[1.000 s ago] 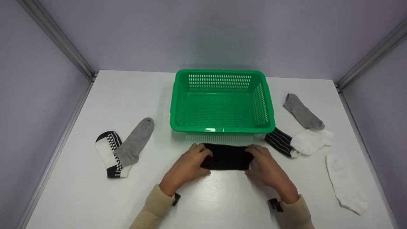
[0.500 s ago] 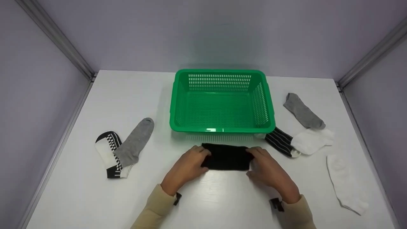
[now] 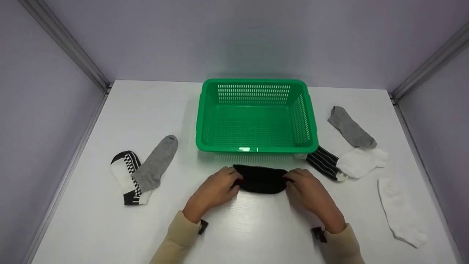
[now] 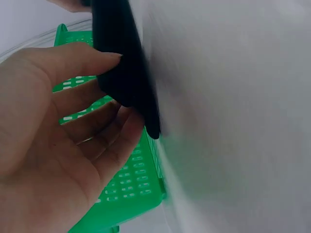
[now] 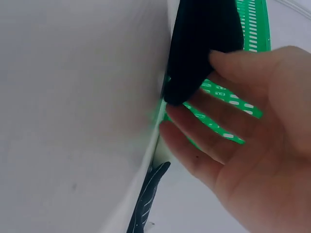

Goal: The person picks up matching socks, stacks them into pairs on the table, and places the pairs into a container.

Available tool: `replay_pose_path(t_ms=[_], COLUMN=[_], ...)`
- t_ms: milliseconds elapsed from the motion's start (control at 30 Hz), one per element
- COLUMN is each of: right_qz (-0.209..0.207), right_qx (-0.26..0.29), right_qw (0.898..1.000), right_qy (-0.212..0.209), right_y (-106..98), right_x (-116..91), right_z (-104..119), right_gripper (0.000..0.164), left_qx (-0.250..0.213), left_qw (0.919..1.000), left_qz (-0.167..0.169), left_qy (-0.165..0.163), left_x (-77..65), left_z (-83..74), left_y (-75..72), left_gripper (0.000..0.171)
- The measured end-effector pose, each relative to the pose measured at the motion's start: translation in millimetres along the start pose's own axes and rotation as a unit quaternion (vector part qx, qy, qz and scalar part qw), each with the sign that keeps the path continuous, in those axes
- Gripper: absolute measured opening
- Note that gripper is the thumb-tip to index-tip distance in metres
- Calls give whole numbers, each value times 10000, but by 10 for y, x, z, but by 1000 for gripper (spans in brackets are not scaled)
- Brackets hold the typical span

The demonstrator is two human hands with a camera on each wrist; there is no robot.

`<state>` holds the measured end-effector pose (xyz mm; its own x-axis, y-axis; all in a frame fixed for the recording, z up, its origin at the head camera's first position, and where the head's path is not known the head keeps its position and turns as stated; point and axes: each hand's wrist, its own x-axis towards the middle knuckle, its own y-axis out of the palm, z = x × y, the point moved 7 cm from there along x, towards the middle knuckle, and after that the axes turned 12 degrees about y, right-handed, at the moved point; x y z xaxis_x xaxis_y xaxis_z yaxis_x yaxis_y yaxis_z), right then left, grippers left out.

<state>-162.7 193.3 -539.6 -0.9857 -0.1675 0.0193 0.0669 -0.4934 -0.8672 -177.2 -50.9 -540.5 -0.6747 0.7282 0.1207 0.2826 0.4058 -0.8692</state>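
Observation:
In the head view a folded black sock [image 3: 261, 179] lies crosswise just in front of the green basket. My left hand [image 3: 216, 186] pinches its left end between thumb and fingers. At the opposite end, my right hand [image 3: 307, 191] pinches the cloth likewise. The left wrist view shows the left thumb on the dark fabric [image 4: 121, 73], with fingertips behind and under it. From the right wrist, the sock [image 5: 199, 48] is seen between the thumb and the fingers, its lower edge close to the white tabletop. Some fingertips are hidden by the cloth.
A green plastic basket [image 3: 256, 149] stands behind the hands. At left, a grey sock [image 3: 155, 163] overlaps a black-and-white patterned sock [image 3: 122, 174]. To the right lie a grey sock [image 3: 351, 127], a striped black sock [image 3: 322, 163], and white socks [image 3: 359, 163], all on the white table [image 3: 242, 234].
Both hands stay at the sock's ends. Their thumbs have drawn in toward the fingers, and the sock's near edge has moved slightly up and away, now looking rounded. Basket and other socks are unmoved.

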Motion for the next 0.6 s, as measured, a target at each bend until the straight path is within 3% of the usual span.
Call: replay_pose_path(t_ms=[167,333,600], right_qz=[-309,-452,-308], right_qx=[445,1214,1734], right_qw=[9985,9913,9802], right_qy=[124,254,907], right_y=[-116,-211,-200], right_x=[5,5,15], right_z=[-20,-27,-121], right_gripper=[12,16,16], left_qx=[-393,-928,-1825], left_qw=[9991,9949,9741], left_qz=[-158,-361,-1168], left_qy=[-5,-137,-644], left_x=[18,60,129], left_z=[45,100,228], left_y=[-66,-120,-195], left_gripper=[24,27,24])
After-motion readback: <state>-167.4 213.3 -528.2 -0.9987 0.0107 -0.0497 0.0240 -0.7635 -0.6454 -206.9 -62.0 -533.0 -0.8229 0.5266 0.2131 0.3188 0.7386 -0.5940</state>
